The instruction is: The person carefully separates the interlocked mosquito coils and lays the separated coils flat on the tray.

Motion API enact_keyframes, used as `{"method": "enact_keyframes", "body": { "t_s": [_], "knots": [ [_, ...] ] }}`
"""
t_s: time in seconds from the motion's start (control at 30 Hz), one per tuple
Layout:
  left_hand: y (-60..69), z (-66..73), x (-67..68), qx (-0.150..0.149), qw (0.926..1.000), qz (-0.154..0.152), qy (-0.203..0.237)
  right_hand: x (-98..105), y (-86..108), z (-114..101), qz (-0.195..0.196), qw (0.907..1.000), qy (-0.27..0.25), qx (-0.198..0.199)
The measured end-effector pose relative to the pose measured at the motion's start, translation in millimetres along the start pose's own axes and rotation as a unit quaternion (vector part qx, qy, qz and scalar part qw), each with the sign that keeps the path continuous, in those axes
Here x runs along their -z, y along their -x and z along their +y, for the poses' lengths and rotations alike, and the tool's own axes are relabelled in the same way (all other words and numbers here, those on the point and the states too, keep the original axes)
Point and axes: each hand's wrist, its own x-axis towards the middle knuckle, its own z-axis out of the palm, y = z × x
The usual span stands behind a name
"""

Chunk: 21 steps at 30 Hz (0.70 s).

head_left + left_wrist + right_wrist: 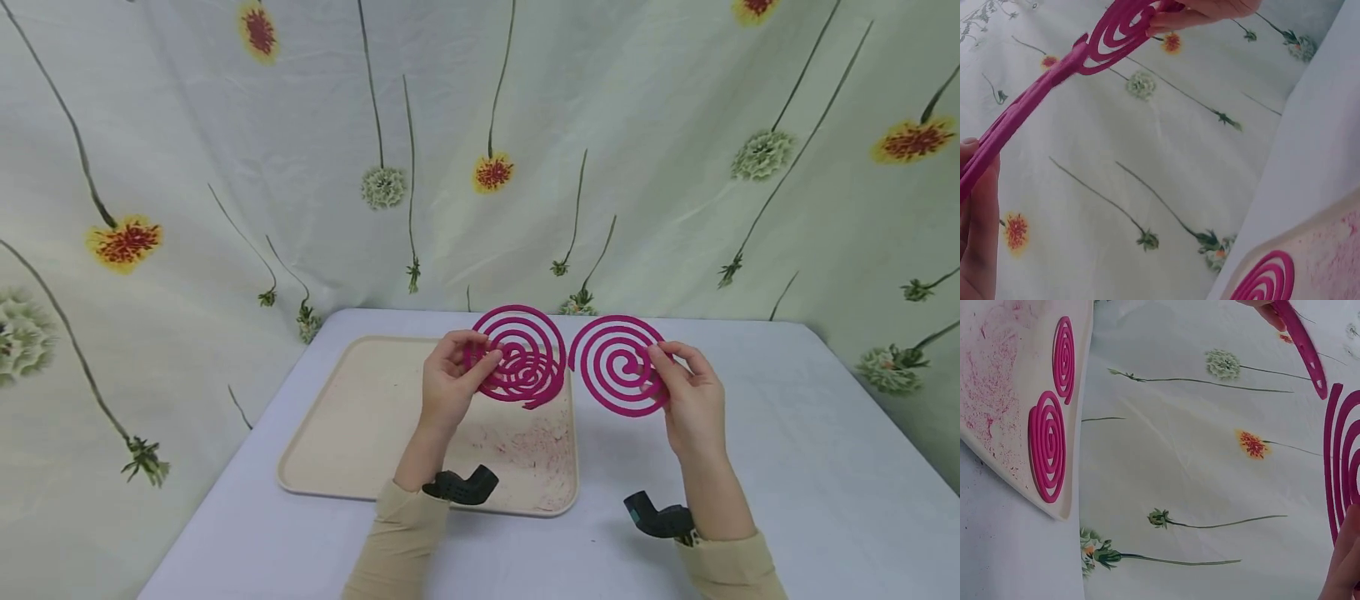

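Between thumb and fingers, my left hand [450, 379] pinches a magenta mosquito coil [1022, 115] by its left side. Edge-on in the left wrist view, this coil looks layered, and I cannot tell whether it is one coil or two together. A second mosquito coil [628, 362], facing the head camera, is gripped at its right side by my right hand [696, 400]. Both coils are raised, their near edges almost meeting. More coils [1050, 440] lie on the beige tray [360, 425], partly hidden in the head view behind the left-held coil.
Magenta crumbs and smears [525, 446] mark the tray's right part. A white-covered table [795, 467] bears the tray and extends to its right. Behind hangs a flower-printed cloth [660, 108]. A black wrist device [660, 518] sits on each forearm.
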Motion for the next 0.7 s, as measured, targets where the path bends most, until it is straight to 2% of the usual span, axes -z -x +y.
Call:
{"method": "enact_keyframes", "body": {
  "t_s": [0.07,0.1,0.2,0.3,0.4,0.6,0.7],
  "knots": [
    [0.4,0.2,8.0,0.003,0.9999,-0.005,-0.016,11.7,-10.8,19.1,0.001,0.9998,-0.012,0.016],
    [0.9,-0.4,12.6,0.005,0.9997,-0.007,-0.022,11.6,-11.0,20.3,0.003,0.9998,-0.009,0.018],
    [1.8,-3.4,28.2,0.015,0.9993,-0.010,-0.033,-5.5,4.7,-0.4,-0.012,0.9995,0.017,0.023],
    [0.0,-6.8,45.4,0.032,0.9987,-0.015,-0.037,-23.7,23.1,-27.3,-0.073,0.9968,0.015,0.031],
    [-2.9,-7.7,61.8,0.051,0.9975,-0.024,-0.043,-31.5,31.8,-38.7,-0.124,0.9913,0.015,0.042],
    [-4.9,-7.0,87.7,0.083,0.9930,-0.065,-0.053,-37.5,35.9,-36.5,-0.186,0.9716,0.123,0.080],
    [-5.5,-8.1,98.1,0.095,0.9896,-0.100,-0.042,-39.4,34.5,-29.6,-0.166,0.9718,0.151,0.072]
  ]
}}
